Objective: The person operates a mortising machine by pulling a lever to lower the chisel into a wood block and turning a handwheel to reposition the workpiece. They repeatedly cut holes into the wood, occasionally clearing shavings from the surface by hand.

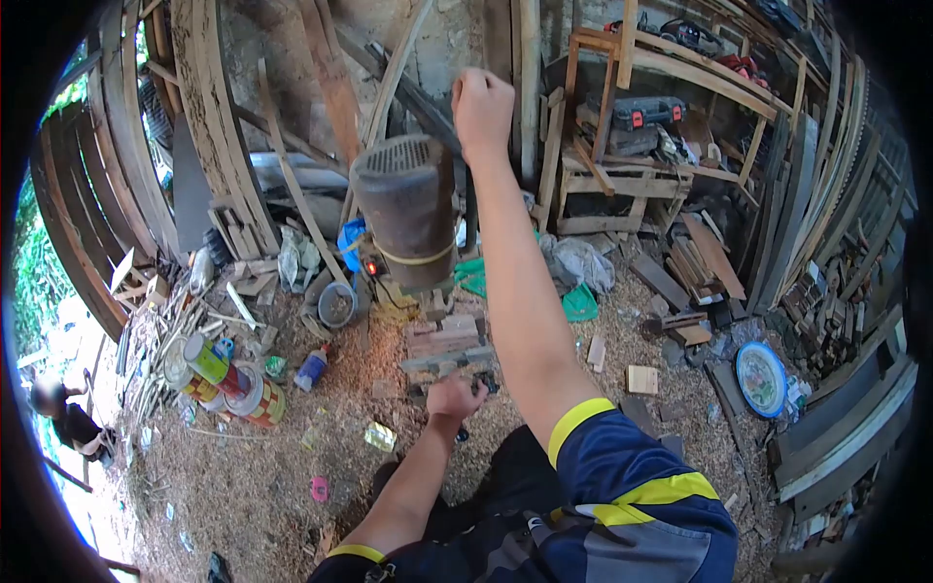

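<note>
My right hand (483, 112) is raised in a fist at the top middle. Beside it hangs a thick, dark cylindrical head with a grooved end and a yellow band, apparently a mallet (403, 219); its handle is mostly hidden. My left hand (455, 398) is low in the middle, its fingers curled around a small dark object (488, 382) whose kind I cannot make out. Just beyond that hand, a greyish wooden block (447, 361) lies across the ground, with reddish wood pieces (445, 335) behind it.
Stacked paint cans (228, 379) and a blue bottle (312, 368) stand to the left. A blue-rimmed basin (761, 380) is at right. Timber leans along the walls, and a toolbox (645, 113) sits on a wooden bench (627, 180). Another person (73, 423) is at far left.
</note>
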Demonstrator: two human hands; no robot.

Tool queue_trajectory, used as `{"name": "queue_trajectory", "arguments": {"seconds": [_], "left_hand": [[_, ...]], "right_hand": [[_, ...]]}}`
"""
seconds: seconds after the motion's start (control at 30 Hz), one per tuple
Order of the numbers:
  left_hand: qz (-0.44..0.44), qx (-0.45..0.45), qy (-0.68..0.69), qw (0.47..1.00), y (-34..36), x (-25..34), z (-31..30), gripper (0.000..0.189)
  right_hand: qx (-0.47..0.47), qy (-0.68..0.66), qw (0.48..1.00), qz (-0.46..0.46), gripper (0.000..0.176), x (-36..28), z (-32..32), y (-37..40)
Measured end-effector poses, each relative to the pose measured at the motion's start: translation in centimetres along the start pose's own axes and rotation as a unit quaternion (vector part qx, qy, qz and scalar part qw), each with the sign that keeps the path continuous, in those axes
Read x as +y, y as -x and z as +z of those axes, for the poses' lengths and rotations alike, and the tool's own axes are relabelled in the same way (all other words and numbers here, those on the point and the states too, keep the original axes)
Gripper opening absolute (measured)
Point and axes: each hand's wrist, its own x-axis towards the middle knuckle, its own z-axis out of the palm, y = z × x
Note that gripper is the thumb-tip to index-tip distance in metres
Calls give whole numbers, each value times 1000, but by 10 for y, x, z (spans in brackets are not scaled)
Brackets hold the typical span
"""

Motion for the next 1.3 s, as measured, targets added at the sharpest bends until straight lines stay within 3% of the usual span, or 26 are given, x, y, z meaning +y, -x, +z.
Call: {"name": "queue_trajectory", "arguments": {"seconds": [0.13,1.07,1.3], "left_hand": [[13,52,-3,999,3,1,2,41],[35,73,-11,997,2,1,-1,40],[19,41,-14,999,1,2,-5,44]], "right_hand": [[-12,-38,999,-22,32,-1,-4,8],[-74,-123,990,-3,38,-49,-68,138],[-110,-139,981,-84,32,-36,-106,197]]}}
